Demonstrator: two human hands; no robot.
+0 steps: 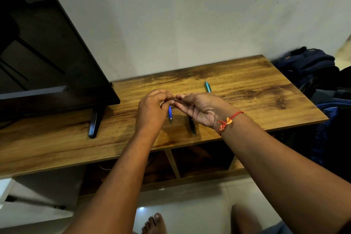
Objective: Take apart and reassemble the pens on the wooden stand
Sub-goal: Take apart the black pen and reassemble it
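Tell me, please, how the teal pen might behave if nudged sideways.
The teal pen looks slim and round, so it would probably roll on the smooth wooden stand. It seems to be stiff plastic, so it is likely light. Nothing lies beside it to stop it.

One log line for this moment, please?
left hand, right hand: pinching thin part | blue pen, black pen, teal pen: on wooden stand

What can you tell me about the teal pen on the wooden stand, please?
The teal pen looks like shiny plastic. It lies flat on the wooden stand, pointing away from the person, just beyond the right hand, which seems to hide its near end. Only the stand visibly touches it.
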